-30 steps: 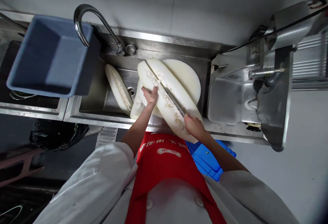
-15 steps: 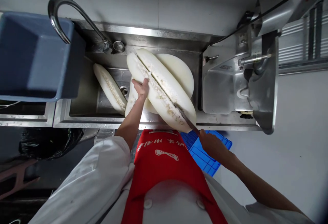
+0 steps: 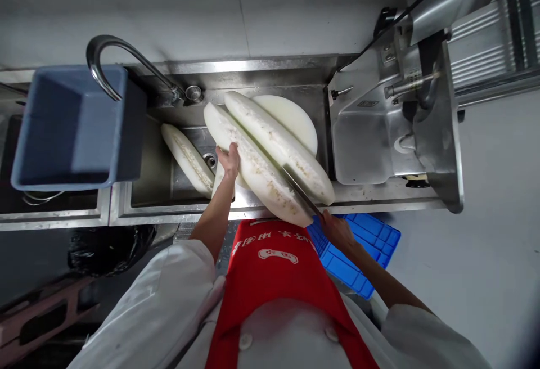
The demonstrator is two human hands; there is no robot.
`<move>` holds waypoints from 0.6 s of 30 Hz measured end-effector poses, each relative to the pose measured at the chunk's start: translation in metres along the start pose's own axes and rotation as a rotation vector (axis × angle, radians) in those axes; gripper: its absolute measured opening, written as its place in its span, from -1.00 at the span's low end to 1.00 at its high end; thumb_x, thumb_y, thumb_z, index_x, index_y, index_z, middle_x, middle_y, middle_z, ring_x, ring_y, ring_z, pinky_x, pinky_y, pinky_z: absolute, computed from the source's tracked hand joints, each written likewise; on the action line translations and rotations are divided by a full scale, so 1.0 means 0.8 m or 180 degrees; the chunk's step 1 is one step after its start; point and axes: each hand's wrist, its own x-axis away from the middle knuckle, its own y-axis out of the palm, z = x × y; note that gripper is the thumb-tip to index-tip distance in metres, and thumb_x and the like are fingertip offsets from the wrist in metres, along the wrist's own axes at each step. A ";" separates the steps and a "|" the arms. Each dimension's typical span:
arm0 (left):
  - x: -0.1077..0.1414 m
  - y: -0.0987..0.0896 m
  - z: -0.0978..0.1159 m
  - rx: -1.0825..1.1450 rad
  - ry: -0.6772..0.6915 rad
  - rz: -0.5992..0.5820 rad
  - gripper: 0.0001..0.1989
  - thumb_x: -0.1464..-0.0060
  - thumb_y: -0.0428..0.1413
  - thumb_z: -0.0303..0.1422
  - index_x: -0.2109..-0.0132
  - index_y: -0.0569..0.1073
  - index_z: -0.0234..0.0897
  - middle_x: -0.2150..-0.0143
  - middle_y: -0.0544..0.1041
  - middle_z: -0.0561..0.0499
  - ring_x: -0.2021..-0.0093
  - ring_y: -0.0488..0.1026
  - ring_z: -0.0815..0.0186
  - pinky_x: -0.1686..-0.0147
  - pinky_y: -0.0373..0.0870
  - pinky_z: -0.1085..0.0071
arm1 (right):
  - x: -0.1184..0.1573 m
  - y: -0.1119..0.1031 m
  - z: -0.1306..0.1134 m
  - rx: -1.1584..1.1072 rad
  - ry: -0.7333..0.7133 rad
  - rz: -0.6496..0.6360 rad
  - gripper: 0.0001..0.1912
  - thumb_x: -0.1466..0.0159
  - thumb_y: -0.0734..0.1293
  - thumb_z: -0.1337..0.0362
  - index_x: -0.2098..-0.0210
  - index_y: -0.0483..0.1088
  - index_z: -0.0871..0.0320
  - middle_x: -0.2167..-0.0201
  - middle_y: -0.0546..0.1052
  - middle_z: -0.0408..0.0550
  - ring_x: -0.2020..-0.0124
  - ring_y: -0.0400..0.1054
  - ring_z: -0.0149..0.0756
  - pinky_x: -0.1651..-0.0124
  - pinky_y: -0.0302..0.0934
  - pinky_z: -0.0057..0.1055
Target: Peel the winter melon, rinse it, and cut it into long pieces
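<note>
A long, pale peeled winter melon is split lengthwise into two strips over the sink. My left hand point(image 3: 228, 161) grips the outer side of the near strip point(image 3: 264, 175), thumb on its cut face. My right hand point(image 3: 338, 232) is closed around the handle of a kitchen knife point(image 3: 300, 188), whose blade lies in the gap between that strip and the far strip point(image 3: 280, 144). Brownish seed pulp shows along both strips. Behind them rests a broad, smooth melon piece point(image 3: 295, 118). Part of another pale piece lies under the near strip.
Another melon strip point(image 3: 185, 158) lies in the sink point(image 3: 149, 189) near the drain. A curved faucet point(image 3: 126, 48) rises beside a blue-grey tub point(image 3: 76, 184) at left. A metal slicing machine point(image 3: 363, 149) stands at right. Below the counter edge is a blue crate point(image 3: 363, 251).
The narrow slit between the two melon strips has widened into a full gap, and the far strip has shifted right. The knife has stayed between them. The view has shifted slightly.
</note>
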 end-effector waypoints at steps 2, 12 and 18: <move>-0.003 -0.002 0.012 -0.0139 -0.0194 -0.0059 -0.61 -0.29 0.26 -0.30 -0.16 0.36 -0.32 -0.17 0.62 -0.31 -0.13 0.63 0.14 -0.27 0.52 0.17 | 0.016 0.011 0.016 -0.0242 -0.0102 0.0435 -0.63 -0.57 0.05 0.23 0.14 0.43 0.22 0.39 0.63 0.14 0.42 0.55 -0.19 0.39 0.06 -0.40; 0.042 0.003 0.031 -0.1381 -0.0479 0.0014 0.22 0.08 0.55 -0.21 -0.55 0.04 -0.30 -0.48 0.22 -0.63 -0.50 0.31 -0.32 -0.46 0.21 -0.17 | 0.068 0.049 0.043 -0.1194 0.0922 0.1967 -0.51 -0.43 0.10 -0.11 0.47 0.26 0.04 0.68 0.40 -0.02 0.65 0.31 -0.26 0.50 -0.06 -0.45; 0.153 -0.079 -0.014 0.0190 -0.1279 -0.0658 -0.05 -0.12 0.38 -0.09 -0.52 0.12 -0.05 -0.17 0.62 -0.23 -0.05 0.68 0.07 -0.03 0.64 0.13 | 0.060 0.048 0.042 -0.1705 0.1546 0.2029 -0.52 -0.35 0.12 -0.22 0.48 0.18 -0.02 0.64 0.45 0.04 0.61 0.35 -0.18 0.48 0.09 -0.38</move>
